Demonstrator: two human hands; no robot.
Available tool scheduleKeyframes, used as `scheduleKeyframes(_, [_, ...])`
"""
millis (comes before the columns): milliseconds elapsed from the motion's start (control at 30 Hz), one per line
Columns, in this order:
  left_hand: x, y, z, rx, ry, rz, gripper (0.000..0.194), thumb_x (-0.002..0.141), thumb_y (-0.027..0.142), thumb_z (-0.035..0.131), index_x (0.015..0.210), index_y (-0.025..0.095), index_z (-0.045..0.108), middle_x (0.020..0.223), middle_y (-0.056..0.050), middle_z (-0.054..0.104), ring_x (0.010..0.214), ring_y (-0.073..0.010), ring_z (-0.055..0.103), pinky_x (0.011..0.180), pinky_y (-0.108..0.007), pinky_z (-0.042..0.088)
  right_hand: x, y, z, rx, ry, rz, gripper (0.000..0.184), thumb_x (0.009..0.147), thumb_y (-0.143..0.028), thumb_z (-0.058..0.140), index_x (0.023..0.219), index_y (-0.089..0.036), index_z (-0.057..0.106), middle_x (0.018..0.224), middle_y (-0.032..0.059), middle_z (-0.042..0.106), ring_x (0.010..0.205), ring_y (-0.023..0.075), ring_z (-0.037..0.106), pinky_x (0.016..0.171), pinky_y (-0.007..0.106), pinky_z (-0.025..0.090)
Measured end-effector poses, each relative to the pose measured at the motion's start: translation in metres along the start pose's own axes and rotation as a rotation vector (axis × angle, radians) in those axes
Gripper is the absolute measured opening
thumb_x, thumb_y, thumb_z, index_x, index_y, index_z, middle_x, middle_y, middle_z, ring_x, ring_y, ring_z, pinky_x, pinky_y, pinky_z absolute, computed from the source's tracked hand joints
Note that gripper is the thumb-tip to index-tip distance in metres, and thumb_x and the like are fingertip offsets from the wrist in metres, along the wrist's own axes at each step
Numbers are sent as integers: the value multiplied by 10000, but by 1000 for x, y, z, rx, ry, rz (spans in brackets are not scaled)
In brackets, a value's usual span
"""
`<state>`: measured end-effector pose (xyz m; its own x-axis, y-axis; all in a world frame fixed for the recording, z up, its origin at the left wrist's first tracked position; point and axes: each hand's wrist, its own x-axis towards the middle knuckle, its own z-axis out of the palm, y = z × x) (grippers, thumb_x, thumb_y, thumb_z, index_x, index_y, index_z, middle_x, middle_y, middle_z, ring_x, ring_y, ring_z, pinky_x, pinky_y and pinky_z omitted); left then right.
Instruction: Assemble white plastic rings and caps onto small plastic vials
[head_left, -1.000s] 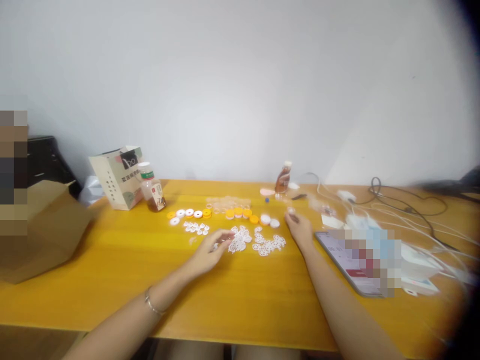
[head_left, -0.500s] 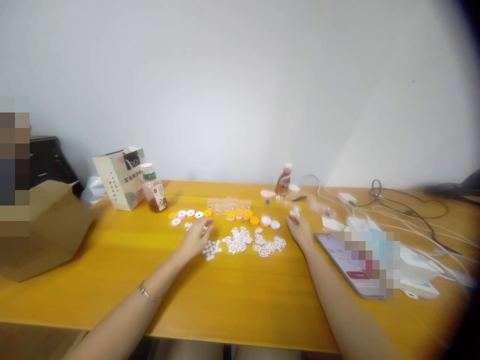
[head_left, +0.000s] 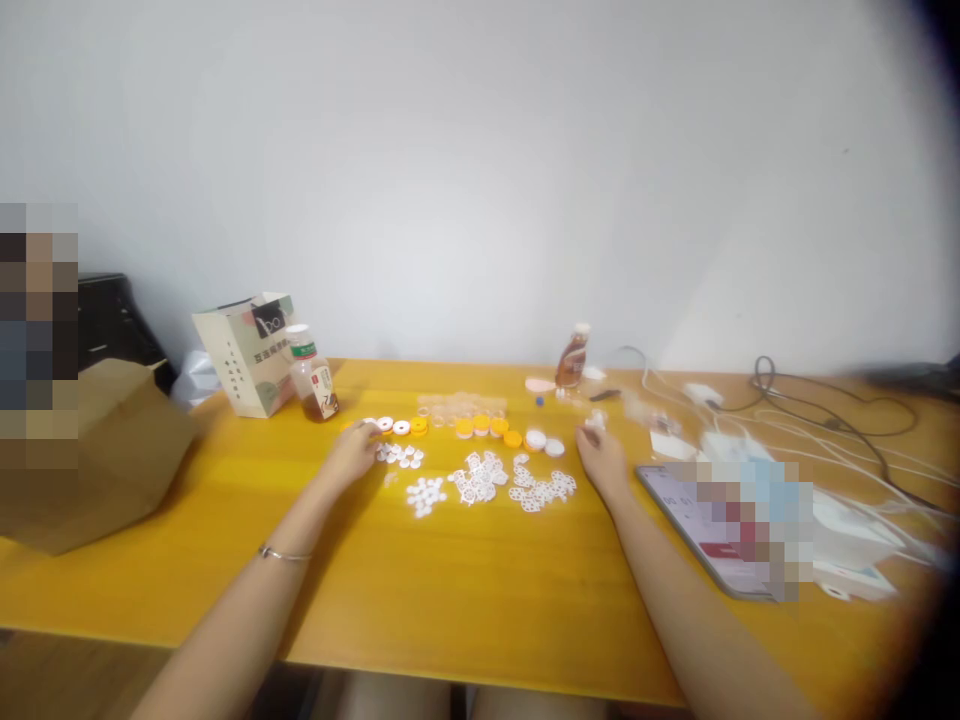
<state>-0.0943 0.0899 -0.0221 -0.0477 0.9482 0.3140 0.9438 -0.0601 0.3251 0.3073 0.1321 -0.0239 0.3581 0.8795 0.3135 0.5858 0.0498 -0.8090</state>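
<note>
My left hand (head_left: 351, 455) reaches forward to the left end of a row of white and orange round caps (head_left: 405, 427), its fingertips on or at the nearest cap; whether it grips one is not clear. My right hand (head_left: 600, 457) rests on the table, fingers pinched on a small white piece (head_left: 596, 421). Between my hands lie piles of small white flat pieces (head_left: 480, 478), a smaller pile (head_left: 424, 494) and another pile (head_left: 541, 488). More orange caps (head_left: 487, 428) and clear rings (head_left: 457, 405) sit behind them.
A yellow wooden table (head_left: 465, 590) carries a tea bottle (head_left: 311, 378), a paper bag (head_left: 247, 350), a small brown bottle (head_left: 571, 357), a phone (head_left: 712, 520) and white cables (head_left: 825, 440) at the right. A brown cardboard box (head_left: 105, 450) stands at the left.
My left hand left the middle white pile, moved left and forward to the row of caps, leaving a small pile of white pieces behind. My right hand stayed nearly still.
</note>
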Motion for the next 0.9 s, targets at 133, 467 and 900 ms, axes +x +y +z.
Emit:
scheduleKeyframes(133, [-1,3,4,-17,-35,35,190,719,132,456,836,155,605,918,-86,591,859,-194,550,786,-280,399,-2,-4,0,25,-8,-13,260,714,-246,475,882,-115,624,890,119,662,826,193,614,782,291,445])
scheduleKeyframes(467, [-20,46,-9,-200,52,172,148,774,199,443,817,164,580,845,-52,598,808,-161,538,737,-265,401,-4,-4,3,69,-27,-56,267,718,-264,467,880,-112,616,901,117,657,831,188,610,787,291,443])
scheduleKeyframes(900, [-66,108,4,-449,-452,693,130,772,200,492,858,176,586,798,-26,589,736,-113,523,679,-211,403,-6,-6,4,60,-63,-89,255,718,-279,470,836,-117,627,878,112,664,813,194,607,762,290,439])
